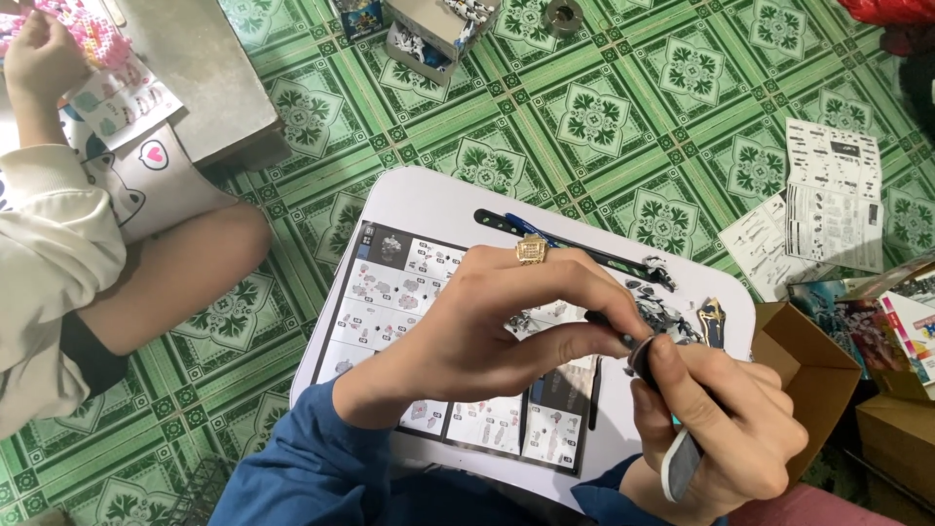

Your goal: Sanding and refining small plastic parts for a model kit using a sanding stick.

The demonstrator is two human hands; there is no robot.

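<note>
My left hand, with a gold ring on one finger, pinches a small dark model part between thumb and fingertips over a white lap table. My right hand grips a slim tool with a pale handle and presses its dark tip against that part. Under my hands lies a folded instruction sheet with grey picture panels. Small black and white model pieces sit on the table just beyond my fingers.
A dark blue pen-like tool lies at the table's far edge. An open brown cardboard box stands to the right, with printed leaflets on the green patterned floor. Another person sits at the left, a hand on pink beads.
</note>
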